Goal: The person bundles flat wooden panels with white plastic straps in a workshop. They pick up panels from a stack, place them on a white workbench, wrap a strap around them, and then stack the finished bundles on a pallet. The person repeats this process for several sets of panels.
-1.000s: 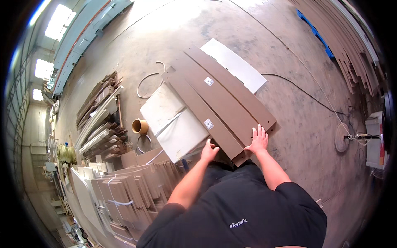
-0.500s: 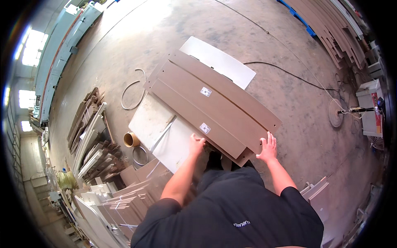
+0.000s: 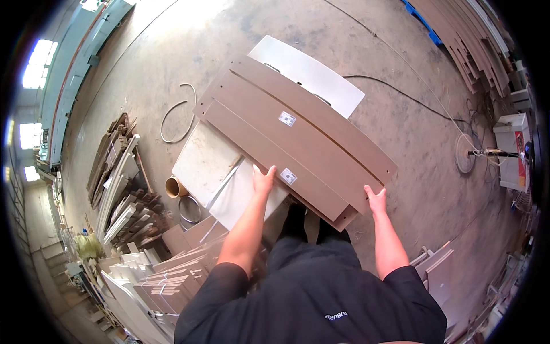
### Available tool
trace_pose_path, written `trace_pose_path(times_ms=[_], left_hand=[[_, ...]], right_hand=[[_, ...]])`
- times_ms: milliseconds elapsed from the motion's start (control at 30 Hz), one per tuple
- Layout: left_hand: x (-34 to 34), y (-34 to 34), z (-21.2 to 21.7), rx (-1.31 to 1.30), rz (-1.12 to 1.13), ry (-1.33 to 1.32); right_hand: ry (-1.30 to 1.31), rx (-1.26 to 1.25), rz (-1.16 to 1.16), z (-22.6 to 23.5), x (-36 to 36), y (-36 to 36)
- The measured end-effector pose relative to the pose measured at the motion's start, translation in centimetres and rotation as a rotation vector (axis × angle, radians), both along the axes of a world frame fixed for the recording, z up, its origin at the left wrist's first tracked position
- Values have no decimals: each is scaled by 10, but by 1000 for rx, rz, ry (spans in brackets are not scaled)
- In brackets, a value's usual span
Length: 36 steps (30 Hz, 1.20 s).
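A stack of long brown panels (image 3: 269, 135) lies at a slant in front of me, with two small white labels on top and holes near its ends. My left hand (image 3: 263, 180) is closed on the near long edge, thumb up beside the lower label. At the right end, my right hand (image 3: 376, 202) grips the short edge, its thumb on the rim and its other fingers mostly hidden. Beyond the stack a white panel (image 3: 312, 74) sticks out. Below and to the left shows a pale wrapped stack (image 3: 200, 157) with a strap across it.
Left on the floor are a cardboard tube (image 3: 175, 187), a loose curved strip (image 3: 165, 123) and a pile of scrap boards (image 3: 123, 189). Strapped brown panels (image 3: 166, 286) stand at lower left. A cable (image 3: 401, 97) runs to a pedestal fan (image 3: 465, 153) at right.
My left hand has shifted back along the panels' near edge. My right hand has gone from fingers spread on top to gripping the end edge. The view has moved closer.
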State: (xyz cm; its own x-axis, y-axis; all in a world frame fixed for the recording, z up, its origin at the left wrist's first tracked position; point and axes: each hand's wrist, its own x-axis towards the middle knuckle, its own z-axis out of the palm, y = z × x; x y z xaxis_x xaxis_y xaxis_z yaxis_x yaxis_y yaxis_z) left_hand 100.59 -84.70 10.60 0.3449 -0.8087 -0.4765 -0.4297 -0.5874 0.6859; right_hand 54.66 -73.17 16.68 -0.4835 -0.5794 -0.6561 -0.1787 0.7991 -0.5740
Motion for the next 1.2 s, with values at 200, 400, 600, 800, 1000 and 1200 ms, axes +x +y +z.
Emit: trace_pose_path(times_ms=[200, 400, 600, 800, 1000, 1200], left_hand=[[7, 1, 5, 23, 51, 38], [-20, -12, 54, 72, 27, 148], [-38, 31, 39, -17, -130, -52], [-25, 54, 29, -66, -227, -12], [36, 68, 46, 39, -60, 292], [182, 155, -17, -95, 642, -35]], right_hand=[[31, -126, -59, -19, 17, -3], [-176, 6, -125, -10, 3, 2], [-150, -87, -142, -20, -28, 43], [-207, -8, -238, -20, -36, 63], [24, 52, -295, -31, -29, 71], [568, -144, -145, 2, -3, 54]])
